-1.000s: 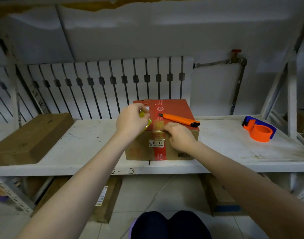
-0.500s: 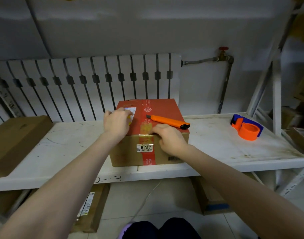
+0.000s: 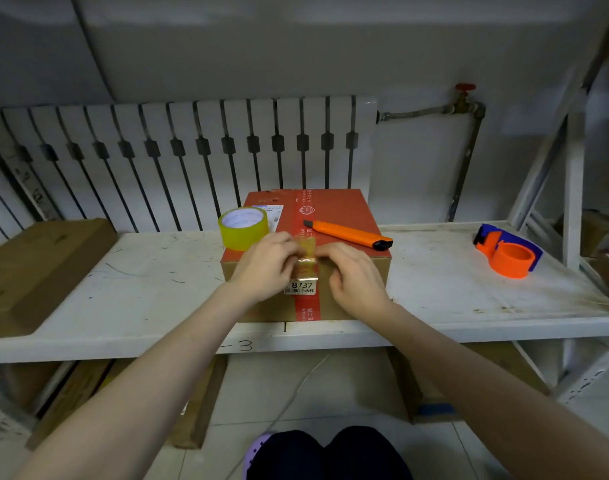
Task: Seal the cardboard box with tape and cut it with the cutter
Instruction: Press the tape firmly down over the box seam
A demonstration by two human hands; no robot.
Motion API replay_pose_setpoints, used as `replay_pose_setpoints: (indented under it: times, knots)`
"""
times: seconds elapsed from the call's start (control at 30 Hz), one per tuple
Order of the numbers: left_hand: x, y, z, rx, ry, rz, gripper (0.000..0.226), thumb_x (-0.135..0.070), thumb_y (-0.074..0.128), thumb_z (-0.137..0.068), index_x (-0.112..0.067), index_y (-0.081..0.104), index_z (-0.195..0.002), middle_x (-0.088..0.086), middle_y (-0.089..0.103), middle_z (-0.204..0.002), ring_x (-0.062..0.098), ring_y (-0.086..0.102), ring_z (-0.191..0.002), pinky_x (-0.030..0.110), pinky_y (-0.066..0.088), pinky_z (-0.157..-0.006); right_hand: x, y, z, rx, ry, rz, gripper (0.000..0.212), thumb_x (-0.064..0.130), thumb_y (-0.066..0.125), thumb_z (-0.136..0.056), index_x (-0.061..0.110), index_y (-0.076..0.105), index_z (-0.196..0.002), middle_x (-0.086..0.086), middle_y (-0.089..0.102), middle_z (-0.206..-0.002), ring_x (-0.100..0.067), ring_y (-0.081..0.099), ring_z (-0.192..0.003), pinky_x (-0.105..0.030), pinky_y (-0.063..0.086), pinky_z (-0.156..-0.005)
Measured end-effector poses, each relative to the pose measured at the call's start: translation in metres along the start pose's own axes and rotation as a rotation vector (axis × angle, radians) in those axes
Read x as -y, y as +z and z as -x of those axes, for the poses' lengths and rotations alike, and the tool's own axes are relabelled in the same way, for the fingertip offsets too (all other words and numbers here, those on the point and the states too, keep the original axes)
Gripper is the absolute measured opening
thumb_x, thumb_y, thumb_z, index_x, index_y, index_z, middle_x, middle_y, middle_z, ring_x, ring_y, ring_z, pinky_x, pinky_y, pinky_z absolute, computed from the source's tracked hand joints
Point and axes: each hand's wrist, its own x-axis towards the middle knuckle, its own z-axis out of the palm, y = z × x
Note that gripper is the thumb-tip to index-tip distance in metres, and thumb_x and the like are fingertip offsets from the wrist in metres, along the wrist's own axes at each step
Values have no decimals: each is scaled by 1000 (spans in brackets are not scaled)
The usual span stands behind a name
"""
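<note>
A cardboard box (image 3: 341,209) with a red top stands on the white shelf (image 3: 140,282). A yellow tape roll (image 3: 243,228) rests on the box's near left corner, free of my hands. An orange cutter (image 3: 348,233) lies on the box top at the right. My left hand (image 3: 266,268) and my right hand (image 3: 353,271) meet at the box's front top edge, fingers pinching and pressing a crinkled yellowish strip of tape (image 3: 306,252) that runs over the red centre band. Below it sits a white label reading 8737.
An orange and blue tape dispenser (image 3: 509,252) sits on the shelf at the right. A long brown carton (image 3: 36,268) lies at the left. A white radiator (image 3: 192,157) stands behind, a shelf upright (image 3: 573,188) at the right, and more cartons under the shelf.
My left hand has let go of the tape roll, which now sits on the box's left corner, and has come to the front edge beside my right hand on the tape strip.
</note>
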Motion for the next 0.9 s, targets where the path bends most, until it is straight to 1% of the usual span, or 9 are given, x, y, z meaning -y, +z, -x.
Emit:
replay_pose_setpoints:
  times: [0.07,0.1,0.23,0.37,0.43,0.5,0.6,0.7,0.9]
  knots:
    - [0,4,1,19,-46,9,25,-21,52,-90,-16,67,-109,2,65,-107,22,59,-101,40,51,-83,7,1,8,-125,51,-44,27,0,53,-81,17,59,-101,2,62,-101,-15,58,-95,-34,52,-80]
    - [0,5,1,2,-60,11,26,-23,51,-91,-16,67,-111,1,66,-108,22,59,-102,41,51,-84,10,1,10,-146,75,-53,22,2,53,-83,18,59,-98,3,61,-98,-15,57,-92,-34,51,-76]
    - [3,6,1,-12,-106,6,28,-29,51,-92,-19,67,-113,-1,68,-115,21,60,-108,43,49,-90,7,1,-2,-102,72,72,12,17,53,-91,20,61,-98,5,64,-98,-15,58,-92,-35,48,-81]
    - [7,6,0,30,-124,50,29,-28,58,-88,-19,68,-114,1,69,-116,22,61,-109,42,49,-92,-2,-4,-25,43,22,177,23,34,53,-93,23,64,-109,5,67,-109,-17,60,-101,-38,48,-86]
    - [7,7,-1,23,-133,79,28,-25,59,-88,-17,69,-112,2,70,-115,22,61,-108,41,50,-92,-3,-4,-33,118,-22,234,29,43,52,-92,24,66,-109,4,68,-106,-17,61,-98,-37,50,-81]
    - [9,9,-2,4,-141,111,25,-24,58,-88,-16,71,-109,3,71,-110,23,62,-105,42,50,-89,-4,-2,-37,127,-48,279,32,49,52,-90,25,69,-104,4,68,-99,-17,61,-94,-35,52,-73]
    - [8,12,-3,-16,-151,138,22,-20,59,-87,-14,73,-104,4,72,-105,25,63,-101,42,51,-86,-8,4,-40,96,-55,291,29,45,55,-90,23,71,-99,2,66,-96,-18,59,-94,-31,49,-69]
    - [7,13,-3,-38,-170,152,21,-18,63,-85,-13,73,-103,4,72,-104,24,62,-101,41,50,-88,-13,8,-38,66,-73,273,28,41,57,-90,19,73,-96,0,66,-94,-21,59,-93,-32,48,-68]
    - [8,17,-1,-58,-173,148,23,-24,62,-83,-18,74,-102,-2,72,-104,20,61,-102,38,50,-88,-21,14,-31,-9,-148,264,26,40,61,-87,19,75,-94,-1,69,-92,-23,61,-86,-34,50,-62]
